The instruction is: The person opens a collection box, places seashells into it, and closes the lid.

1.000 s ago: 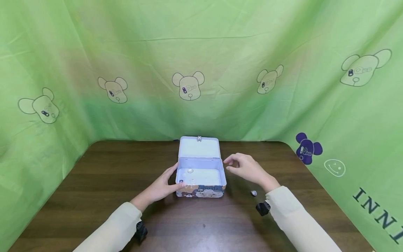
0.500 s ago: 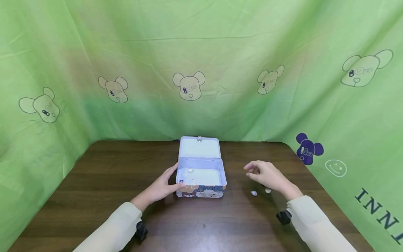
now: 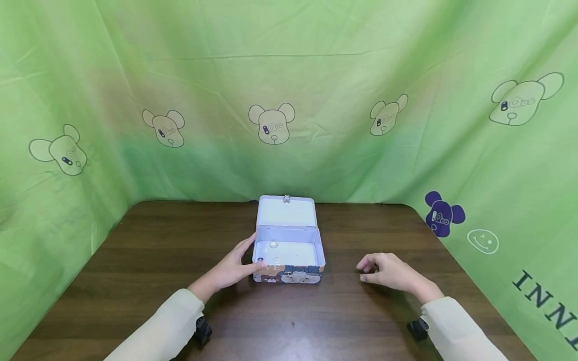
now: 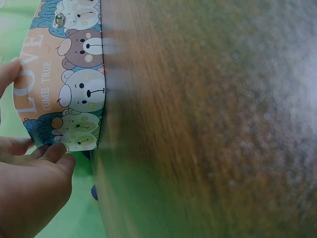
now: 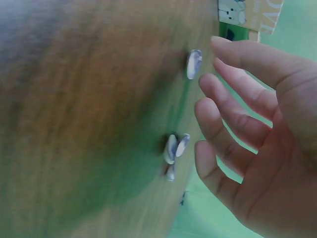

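Note:
A tin box (image 3: pixel 289 274) with cartoon bears on its outside stands on the table, its white lid (image 3: pixel 286 211) raised. My left hand (image 3: pixel 229 268) grips its left side, thumb over the front edge and fingers along the side wall. Inside lie a pale seashell (image 3: pixel 273 244) and a few other small pieces. To the right of the box, my right hand (image 3: pixel 393 273) hovers low with bent, parted fingers and nothing between them. The right wrist view has one seashell (image 5: pixel 194 64) near the thumb and forefinger tips, and a cluster of seashells (image 5: pixel 171 148) beneath the other fingers.
The dark wooden table (image 3: pixel 171 250) carries the box near its middle. A green curtain (image 3: pixel 217 165) printed with bear heads hangs round the back and sides. Black wrist cameras sit under both sleeves, one being the right camera (image 3: pixel 417 330).
My right hand has drawn away from the box, rightward and then down over the seashells, which it now mostly covers in the head view. The left hand and box have stayed put.

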The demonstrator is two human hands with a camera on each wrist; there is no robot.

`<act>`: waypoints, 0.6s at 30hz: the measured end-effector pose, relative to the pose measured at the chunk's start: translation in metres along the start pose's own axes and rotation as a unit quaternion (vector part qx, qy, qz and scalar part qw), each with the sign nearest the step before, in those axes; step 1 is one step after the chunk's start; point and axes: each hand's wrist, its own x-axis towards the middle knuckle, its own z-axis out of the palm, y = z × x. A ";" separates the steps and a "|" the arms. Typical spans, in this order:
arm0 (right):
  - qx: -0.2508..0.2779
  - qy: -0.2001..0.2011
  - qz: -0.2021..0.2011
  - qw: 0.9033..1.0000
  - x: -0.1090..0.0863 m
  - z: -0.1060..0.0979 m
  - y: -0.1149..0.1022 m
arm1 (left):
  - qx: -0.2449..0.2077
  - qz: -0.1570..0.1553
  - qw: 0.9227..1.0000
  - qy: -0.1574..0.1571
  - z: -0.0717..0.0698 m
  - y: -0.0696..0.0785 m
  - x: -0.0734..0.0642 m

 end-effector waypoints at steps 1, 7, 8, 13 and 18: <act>0.002 -0.004 -0.004 1.000 -0.001 0.001 0.001 | 0.000 0.000 1.000 0.001 0.000 0.000 0.000; 0.000 -0.011 -0.019 1.000 -0.004 0.009 0.004 | 0.000 -0.011 1.000 0.001 0.002 0.000 -0.001; 0.000 -0.010 -0.020 1.000 -0.004 0.010 0.004 | 0.001 -0.012 1.000 0.000 0.002 0.000 -0.001; -0.005 -0.008 -0.019 1.000 -0.003 0.010 0.004 | 0.001 -0.012 1.000 0.003 0.001 0.000 -0.001; -0.010 -0.003 -0.021 1.000 -0.002 0.009 0.003 | 0.001 -0.012 1.000 0.005 0.000 0.001 -0.001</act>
